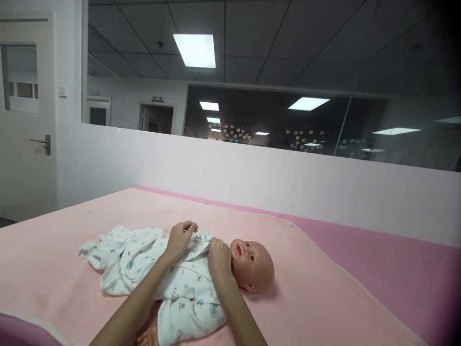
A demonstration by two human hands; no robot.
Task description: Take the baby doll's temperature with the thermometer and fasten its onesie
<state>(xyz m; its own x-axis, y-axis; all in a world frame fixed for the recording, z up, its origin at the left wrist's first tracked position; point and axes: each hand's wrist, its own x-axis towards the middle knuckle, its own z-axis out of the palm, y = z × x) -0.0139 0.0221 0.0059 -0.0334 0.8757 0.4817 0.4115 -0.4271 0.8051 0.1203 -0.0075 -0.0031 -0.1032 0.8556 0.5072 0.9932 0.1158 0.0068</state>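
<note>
A baby doll [254,266] lies on its back with its head to the right. It wears a white baby romper [187,293] printed with small animals and dots; the legs spread to the left. My left hand [181,239] is closed at the romper's chest, its fingertips pinching the fabric, partly hidden. Close to the doll's chin, my right hand [219,257] is closed on the romper's neck edge, with the back of the hand hiding the grip. Between both hands the cloth is bunched and lifted. One doll hand [148,336] shows beneath my left forearm.
A pale pink mat [317,298] lies under the doll, over a darker pink surface [396,269]. Behind it rises a low white wall [288,182] with a window above. A door [29,144] stands at the left.
</note>
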